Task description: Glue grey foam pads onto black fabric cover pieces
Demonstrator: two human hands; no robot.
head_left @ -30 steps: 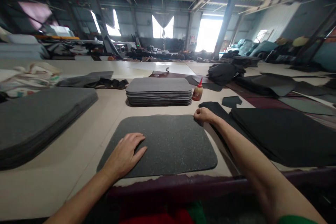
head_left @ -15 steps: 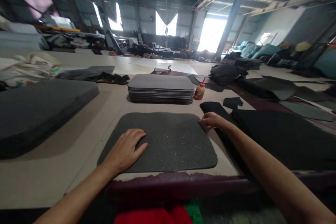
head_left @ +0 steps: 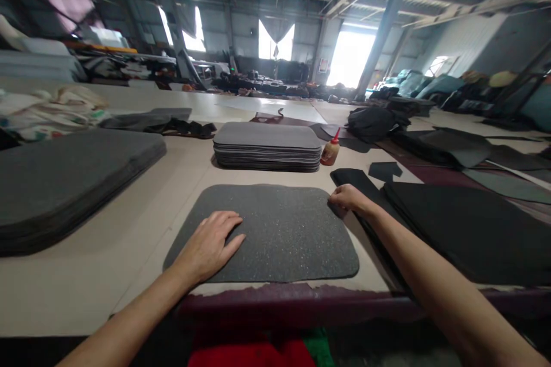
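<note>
A dark grey, speckled pad (head_left: 279, 235) with rounded corners lies flat on the table in front of me. My left hand (head_left: 210, 243) rests palm down on its left half, fingers stretched and thumb apart. At the pad's upper right edge, my right hand (head_left: 348, 199) is closed, its fingertips pinching the rim; the underside of the fingers is hidden. Just beyond the pad stands a neat stack of similar grey pads (head_left: 267, 136). Beside that stack is a small bottle (head_left: 329, 153) of amber liquid with a red pointed nozzle.
Thick dark stacks of sheets flank me, the left stack (head_left: 73, 178) and the right stack (head_left: 465, 229). Dark scraps (head_left: 384, 170) and a black bundle (head_left: 371, 121) lie farther right. Pale patterned cloth (head_left: 55, 112) is heaped at back left. The table's near edge has a maroon covering (head_left: 293, 304).
The view has shifted slightly, so everything sits a little farther right. Both hands keep their places on the pad, with no visible change of grip.
</note>
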